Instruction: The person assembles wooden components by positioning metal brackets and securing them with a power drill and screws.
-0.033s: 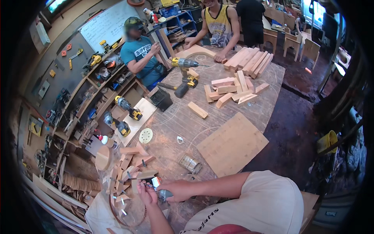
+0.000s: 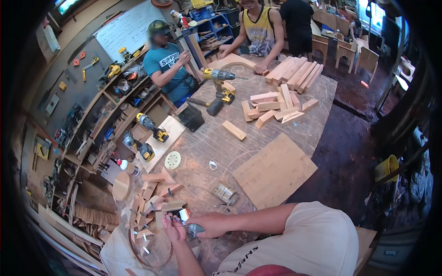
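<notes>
while almost nothing differs from the earlier frame, the right hand (image 2: 206, 224) still grips a grey tool (image 2: 195, 229) just left of lower centre; the left hand (image 2: 174, 230) stays curled beside it, its hold unclear, near wood pieces (image 2: 148, 191) at lower left.

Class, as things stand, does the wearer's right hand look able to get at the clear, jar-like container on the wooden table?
Probably yes: the clear, jar-like container is just beyond the right hand, with nothing seen covering it, though that hand is gripping a grey, rounded object.
</notes>
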A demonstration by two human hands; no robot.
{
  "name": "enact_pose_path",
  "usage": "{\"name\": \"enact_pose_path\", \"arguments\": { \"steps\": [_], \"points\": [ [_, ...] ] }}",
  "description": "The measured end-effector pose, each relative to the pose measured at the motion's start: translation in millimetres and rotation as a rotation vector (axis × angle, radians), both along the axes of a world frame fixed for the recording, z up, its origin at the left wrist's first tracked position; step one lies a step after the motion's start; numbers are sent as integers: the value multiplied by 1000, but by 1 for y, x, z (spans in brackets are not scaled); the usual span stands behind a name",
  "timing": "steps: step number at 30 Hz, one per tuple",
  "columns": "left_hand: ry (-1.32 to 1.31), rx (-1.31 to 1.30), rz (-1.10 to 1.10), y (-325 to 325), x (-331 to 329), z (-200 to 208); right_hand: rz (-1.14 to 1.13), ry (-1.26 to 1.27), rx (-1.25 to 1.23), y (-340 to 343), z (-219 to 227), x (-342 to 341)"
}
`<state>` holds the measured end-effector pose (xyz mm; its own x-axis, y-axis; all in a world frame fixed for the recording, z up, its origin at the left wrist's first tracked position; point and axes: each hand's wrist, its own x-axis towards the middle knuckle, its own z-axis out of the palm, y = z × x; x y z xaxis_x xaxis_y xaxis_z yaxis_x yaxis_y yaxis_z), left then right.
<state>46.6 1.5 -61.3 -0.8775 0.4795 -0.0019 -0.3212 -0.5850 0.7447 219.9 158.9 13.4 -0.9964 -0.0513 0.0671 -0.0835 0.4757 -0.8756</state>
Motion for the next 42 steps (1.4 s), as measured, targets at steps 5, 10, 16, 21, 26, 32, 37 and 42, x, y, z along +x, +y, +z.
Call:
{"name": "enact_pose_path", "arguments": {
  "steps": [5, 10, 16, 21, 26, 32, 37, 42],
  "points": [
    [-26, -49, 33, 0, 8, 5, -20, -29, -4, -2, 5, 6],
    [128, -22, -112, -6, 8, 15, 35, 198, -453, 8, 1, 6],
    [74, -233, -21, 2, 1, 19, -626, 76, -376, 72, -90, 42],
    [79, -194, -51, -2, -3, 15, -639, -81, -46, 90, -116, 68],
    [46, -125, -66, -11, 3, 5, -519, -152, 451, 83, -123, 56],
    [4, -183, -102, -34, 19, -6, -510, -78, 841, 78, -140, 38],
    [-73, -187, -36, -68, 23, -24, -540, 78, 763, 89, -180, 8],
    [-77, -244, 2, -76, 32, -28, -592, 10, 811, 90, -166, -10]
  ]
}}
